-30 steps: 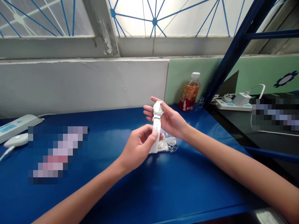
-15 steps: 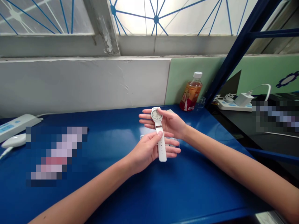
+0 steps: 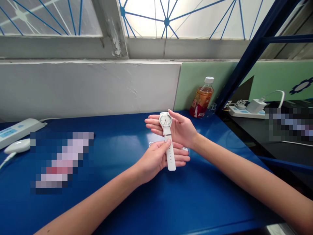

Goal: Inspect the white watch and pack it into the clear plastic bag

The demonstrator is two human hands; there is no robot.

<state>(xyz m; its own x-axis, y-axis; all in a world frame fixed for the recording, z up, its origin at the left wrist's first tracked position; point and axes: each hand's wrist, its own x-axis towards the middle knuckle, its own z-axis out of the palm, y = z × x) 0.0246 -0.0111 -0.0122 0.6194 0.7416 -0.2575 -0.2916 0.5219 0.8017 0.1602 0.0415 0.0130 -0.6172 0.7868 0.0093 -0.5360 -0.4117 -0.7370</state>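
A white wristwatch with a round dial lies face up across both palms, its strap pointing toward me. My left hand holds the strap, thumb pressed on top and fingers stretched out beneath it. Behind it, my right hand lies palm up under the watch head, fingers extended to the left and thumb raised off the dial. Something clear and partly hidden sits on the blue table behind my hands.
A drink bottle with a white cap stands at the back right. White power strips lie on the left and far right, with a white mouse-like device at left. Near it is a pixelated object. A blue metal post rises at right.
My right thumb has lifted off the watch dial and moved up beside it. The view has shifted slightly; my left thumb remains on the strap.
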